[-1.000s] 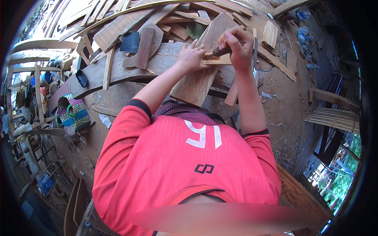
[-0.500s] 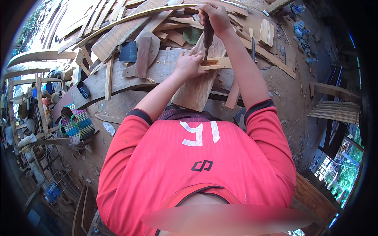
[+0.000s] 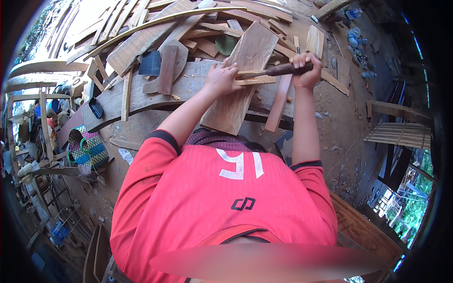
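My right hand (image 3: 306, 70) is wrapped round the dark handle of a chisel (image 3: 285, 70), which lies nearly level and points left. Its metal blade runs into the slot of a small pale wooden piece (image 3: 257, 81). My left hand (image 3: 220, 80) grips the left end of that piece, its fingers near the chisel's tip. Beneath the piece, a wide brown plank (image 3: 229, 111) lies slantwise across a long curved wooden bench (image 3: 193, 89). My left fingers hide part of the slotted piece.
A reddish wood block (image 3: 168, 70) and a dark flat square (image 3: 150, 63) lie left of my hands. Boards and offcuts (image 3: 207, 46) pile up beyond the bench. A reddish strip (image 3: 279, 104) leans at the right. A woven bag (image 3: 89, 148) stands on the left floor.
My right hand has swung down and to the right, tipping the chisel from upright to nearly level, its blade still at the slot. My left hand remains on the piece.
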Tool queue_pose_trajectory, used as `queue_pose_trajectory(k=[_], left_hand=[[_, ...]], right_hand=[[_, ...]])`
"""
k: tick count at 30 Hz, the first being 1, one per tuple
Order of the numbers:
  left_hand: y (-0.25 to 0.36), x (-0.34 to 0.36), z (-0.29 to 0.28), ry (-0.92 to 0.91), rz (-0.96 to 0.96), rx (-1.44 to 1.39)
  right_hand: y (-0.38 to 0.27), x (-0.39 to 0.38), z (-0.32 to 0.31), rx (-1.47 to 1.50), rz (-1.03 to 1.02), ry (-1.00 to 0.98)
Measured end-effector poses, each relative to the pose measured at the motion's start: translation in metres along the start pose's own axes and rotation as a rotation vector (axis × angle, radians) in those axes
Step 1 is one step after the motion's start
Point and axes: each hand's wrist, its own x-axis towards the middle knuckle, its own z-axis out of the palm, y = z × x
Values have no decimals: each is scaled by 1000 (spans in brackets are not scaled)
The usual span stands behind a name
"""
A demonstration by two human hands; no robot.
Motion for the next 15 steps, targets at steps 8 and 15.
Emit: queue_pose_trajectory(k=[8,15], left_hand=[[2,0,3,84,25,18],[9,-17,-1,175,-98,-64]], right_hand=[[20,-101,-78,270,-146,698],[7,-152,-130,-93,512,564]])
